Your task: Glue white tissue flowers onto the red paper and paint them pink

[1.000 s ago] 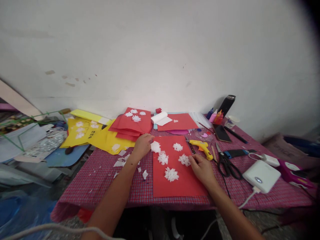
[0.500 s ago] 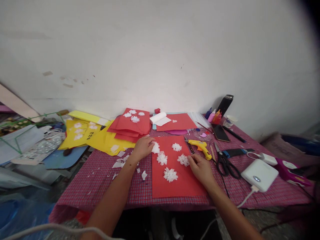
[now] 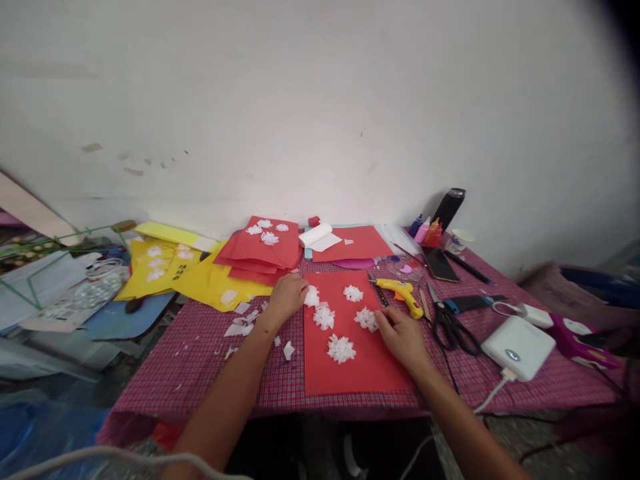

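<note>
A red sheet of paper (image 3: 357, 378) lies before me with several white fringed paper flowers on it. At its upper left edge my left hand (image 3: 287, 298) is closed, its fingertips on a white paper flower (image 3: 311, 297). My right hand (image 3: 404, 337) rests over the sheet's right side, thumb and fingers pinched at the rim of another paper flower (image 3: 366, 319). Between the hands sits a third flower (image 3: 324, 317), with a larger one (image 3: 341, 349) below it and one (image 3: 353, 293) near the top.
Right of the sheet are a yellow glue gun (image 3: 400, 293), black scissors (image 3: 453, 327), a box cutter (image 3: 467, 305) and a white power bank (image 3: 519, 348) with cables. Paper scraps (image 3: 240, 327) lie at left. Behind are stacked red sheets (image 3: 270, 253), a white paper roll (image 3: 317, 235) and paint bottles (image 3: 427, 231).
My left fingers have curled in slightly at the flower. My right hand and the flowers stay in place; the view has shifted a little.
</note>
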A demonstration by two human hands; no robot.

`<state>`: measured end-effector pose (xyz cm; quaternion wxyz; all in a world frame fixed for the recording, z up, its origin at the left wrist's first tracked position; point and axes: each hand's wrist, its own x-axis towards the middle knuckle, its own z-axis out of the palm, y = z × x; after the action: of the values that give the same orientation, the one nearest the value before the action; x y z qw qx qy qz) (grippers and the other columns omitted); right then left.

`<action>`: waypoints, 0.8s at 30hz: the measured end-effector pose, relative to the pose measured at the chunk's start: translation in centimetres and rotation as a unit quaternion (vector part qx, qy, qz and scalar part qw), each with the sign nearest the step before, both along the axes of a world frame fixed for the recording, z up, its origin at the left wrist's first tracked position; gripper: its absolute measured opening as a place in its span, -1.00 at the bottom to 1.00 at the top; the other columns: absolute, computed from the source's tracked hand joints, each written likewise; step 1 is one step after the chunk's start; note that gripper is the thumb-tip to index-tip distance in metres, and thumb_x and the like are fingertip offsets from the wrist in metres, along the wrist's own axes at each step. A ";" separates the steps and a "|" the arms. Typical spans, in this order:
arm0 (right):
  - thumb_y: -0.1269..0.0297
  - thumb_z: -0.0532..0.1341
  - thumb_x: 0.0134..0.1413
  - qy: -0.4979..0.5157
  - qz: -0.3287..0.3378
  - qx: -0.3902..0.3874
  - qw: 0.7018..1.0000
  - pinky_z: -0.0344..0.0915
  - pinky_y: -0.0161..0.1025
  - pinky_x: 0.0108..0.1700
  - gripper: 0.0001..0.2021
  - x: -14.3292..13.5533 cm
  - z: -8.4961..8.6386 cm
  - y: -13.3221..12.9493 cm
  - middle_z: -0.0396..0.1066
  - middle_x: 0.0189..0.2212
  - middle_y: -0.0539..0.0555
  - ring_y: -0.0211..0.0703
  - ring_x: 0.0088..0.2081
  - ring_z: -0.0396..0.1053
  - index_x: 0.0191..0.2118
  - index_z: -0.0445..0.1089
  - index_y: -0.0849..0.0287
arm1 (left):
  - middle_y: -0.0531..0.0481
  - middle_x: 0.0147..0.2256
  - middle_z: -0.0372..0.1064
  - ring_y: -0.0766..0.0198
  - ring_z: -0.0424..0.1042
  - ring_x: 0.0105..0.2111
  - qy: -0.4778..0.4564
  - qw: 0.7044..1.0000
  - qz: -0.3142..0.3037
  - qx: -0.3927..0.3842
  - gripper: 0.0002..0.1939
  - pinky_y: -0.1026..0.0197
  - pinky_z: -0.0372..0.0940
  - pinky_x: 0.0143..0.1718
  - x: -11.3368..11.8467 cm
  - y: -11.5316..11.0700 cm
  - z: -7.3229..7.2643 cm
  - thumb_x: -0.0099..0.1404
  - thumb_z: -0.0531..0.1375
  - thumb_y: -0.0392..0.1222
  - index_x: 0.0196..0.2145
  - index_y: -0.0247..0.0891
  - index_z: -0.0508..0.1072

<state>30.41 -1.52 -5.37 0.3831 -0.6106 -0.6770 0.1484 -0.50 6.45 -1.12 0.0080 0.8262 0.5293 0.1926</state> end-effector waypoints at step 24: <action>0.08 0.09 0.30 0.007 0.007 -0.002 1.000 0.24 -0.21 -0.32 -0.69 0.1 -0.3 0.1 0.53 -0.46 0.06 -0.03 -0.38 0.47 -0.38 0.45 0.09 | -0.19 -0.15 0.44 0.05 0.39 -0.06 -0.056 0.998 -0.008 0.026 -0.76 0.03 0.31 0.04 -0.1 0.5 -0.7 0.34 0.05 -0.32 -0.16 -0.28 0.48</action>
<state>30.49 -1.42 -5.62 0.3857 -0.6058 -0.6780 0.1567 -0.60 6.93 -1.79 0.0174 0.8185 0.5159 0.2520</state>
